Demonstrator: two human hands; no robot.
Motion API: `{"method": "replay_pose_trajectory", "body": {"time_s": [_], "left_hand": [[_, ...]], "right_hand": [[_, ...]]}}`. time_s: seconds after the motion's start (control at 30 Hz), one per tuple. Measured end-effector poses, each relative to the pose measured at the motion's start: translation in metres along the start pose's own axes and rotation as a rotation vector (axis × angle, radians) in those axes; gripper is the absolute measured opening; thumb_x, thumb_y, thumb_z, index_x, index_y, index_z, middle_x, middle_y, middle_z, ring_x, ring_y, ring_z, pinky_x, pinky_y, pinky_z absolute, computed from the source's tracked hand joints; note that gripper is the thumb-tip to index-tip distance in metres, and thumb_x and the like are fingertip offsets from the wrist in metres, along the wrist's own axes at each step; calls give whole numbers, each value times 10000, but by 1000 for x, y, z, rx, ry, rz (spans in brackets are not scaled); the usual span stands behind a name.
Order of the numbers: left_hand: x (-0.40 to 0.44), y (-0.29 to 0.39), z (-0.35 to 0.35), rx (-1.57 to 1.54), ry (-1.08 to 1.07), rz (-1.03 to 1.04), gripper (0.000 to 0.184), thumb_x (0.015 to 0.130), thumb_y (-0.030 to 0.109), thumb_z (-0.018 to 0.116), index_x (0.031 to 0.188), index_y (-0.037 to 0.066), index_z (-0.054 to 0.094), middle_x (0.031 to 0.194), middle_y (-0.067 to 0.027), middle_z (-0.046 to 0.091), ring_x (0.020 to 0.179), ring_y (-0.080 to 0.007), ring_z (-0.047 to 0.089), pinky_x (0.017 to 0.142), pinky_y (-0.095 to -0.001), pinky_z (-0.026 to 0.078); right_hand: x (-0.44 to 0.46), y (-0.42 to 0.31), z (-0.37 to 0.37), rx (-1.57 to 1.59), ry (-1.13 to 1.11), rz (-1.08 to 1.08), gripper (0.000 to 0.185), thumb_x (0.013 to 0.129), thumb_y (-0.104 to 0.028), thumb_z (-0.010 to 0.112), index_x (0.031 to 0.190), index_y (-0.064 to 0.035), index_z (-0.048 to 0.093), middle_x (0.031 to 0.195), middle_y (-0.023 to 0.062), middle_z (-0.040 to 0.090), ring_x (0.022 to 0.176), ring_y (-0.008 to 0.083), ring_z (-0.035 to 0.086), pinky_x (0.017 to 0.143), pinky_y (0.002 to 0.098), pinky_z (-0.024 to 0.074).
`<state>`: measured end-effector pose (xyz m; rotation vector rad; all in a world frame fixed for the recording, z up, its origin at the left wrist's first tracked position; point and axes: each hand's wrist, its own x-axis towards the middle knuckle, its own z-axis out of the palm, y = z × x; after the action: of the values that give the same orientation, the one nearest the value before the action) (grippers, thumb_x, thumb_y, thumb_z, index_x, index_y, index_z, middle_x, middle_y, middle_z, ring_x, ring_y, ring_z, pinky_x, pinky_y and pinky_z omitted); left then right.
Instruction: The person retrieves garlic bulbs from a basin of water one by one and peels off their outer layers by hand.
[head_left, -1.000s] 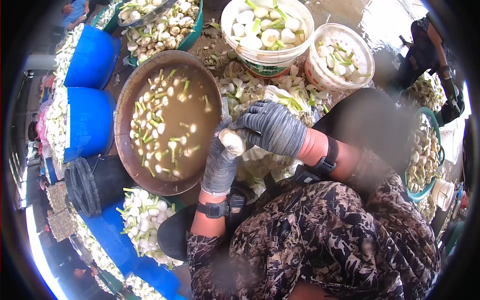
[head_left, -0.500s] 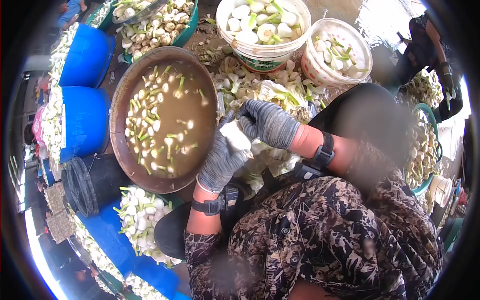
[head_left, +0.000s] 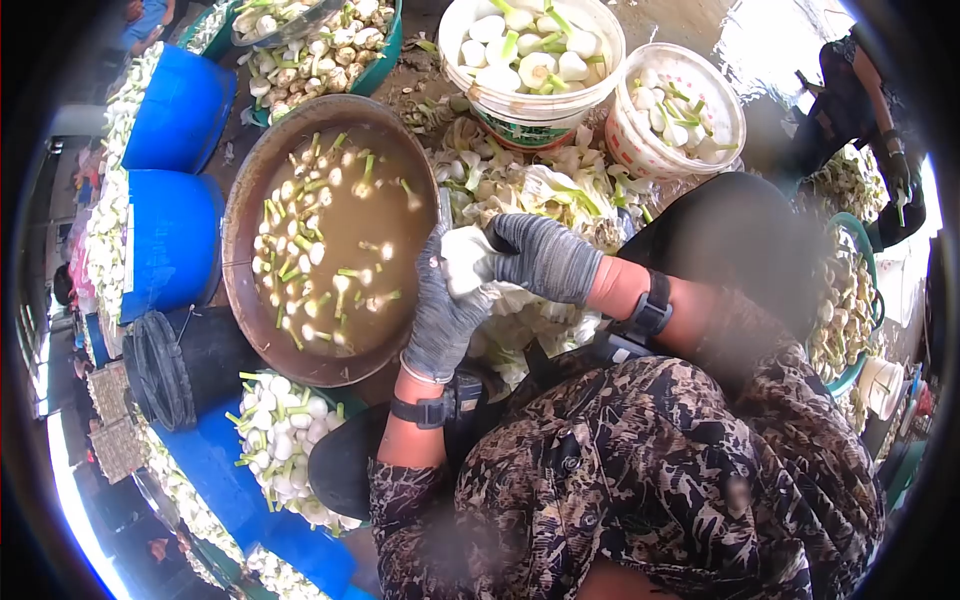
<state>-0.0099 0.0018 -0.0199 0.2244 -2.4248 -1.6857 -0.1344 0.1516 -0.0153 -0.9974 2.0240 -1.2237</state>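
Note:
A white garlic bulb (head_left: 466,262) is in my gloved left hand (head_left: 447,310), with the fingers wrapped round its left and lower side. My gloved right hand (head_left: 548,258) is closed against the bulb's right side, its fingertips curled and partly hidden. Just left of the hands stands a wide brown basin (head_left: 243,318) of murky water, where several trimmed bulbs with short green stems (head_left: 305,250) float. Loose peeled skins and leaves (head_left: 560,190) lie heaped beyond and under my hands.
Two white buckets of bulbs, a larger bucket (head_left: 530,106) and a smaller bucket (head_left: 621,140), stand ahead. Blue tubs (head_left: 175,245) and a black bucket (head_left: 165,370) line the left. A pile of white bulbs (head_left: 285,440) sits near my left knee. Another person's gloved hand (head_left: 897,165) shows far right.
The bulb has turned in my left hand and shows a rounder side. My right hand has shifted slightly down and right, still against it. The basin and buckets stay in place.

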Motion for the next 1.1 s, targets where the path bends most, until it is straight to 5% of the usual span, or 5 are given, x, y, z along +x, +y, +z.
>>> {"method": "replay_pose_trajectory", "body": {"time_s": [0.27,0.6,0.73,1.03,1.1], "left_hand": [[15,-5,7,151,1,-107,504,921,176,617,1364,13,439,1255,-91,552,1145,-179,528,1002,-319,435],[19,0,22,-908,15,-209,545,934,237,596,1409,53,402,1380,-98,471,1252,-230,481,1043,-420,432],[34,-20,15,-1105,76,-244,459,1007,188,421,1444,67,351,1476,-112,387,1348,-275,398,1124,-455,344],[202,-8,21,-370,-8,142,344,978,95,443,1311,7,454,1176,-134,550,1143,-270,566,969,-423,497],[222,16,32,-785,33,-181,326,977,90,465,1297,32,464,1074,-143,590,1046,-274,629,875,-382,549]], "right_hand": [[6,3,-9,151,122,173,312,888,-310,656,892,2,646,777,196,647,718,345,623,702,404,492],[19,29,-37,594,411,554,342,910,-311,637,930,29,609,672,102,601,552,185,574,486,327,485],[29,78,-34,-16,464,379,319,869,-304,622,942,5,642,875,227,671,816,382,647,767,434,506],[6,18,-9,-421,-324,192,325,839,-307,570,964,-34,694,943,214,682,899,383,651,804,445,510],[11,29,-7,-393,-350,137,311,847,-316,570,900,-41,704,931,214,680,880,383,649,781,450,506]]}}
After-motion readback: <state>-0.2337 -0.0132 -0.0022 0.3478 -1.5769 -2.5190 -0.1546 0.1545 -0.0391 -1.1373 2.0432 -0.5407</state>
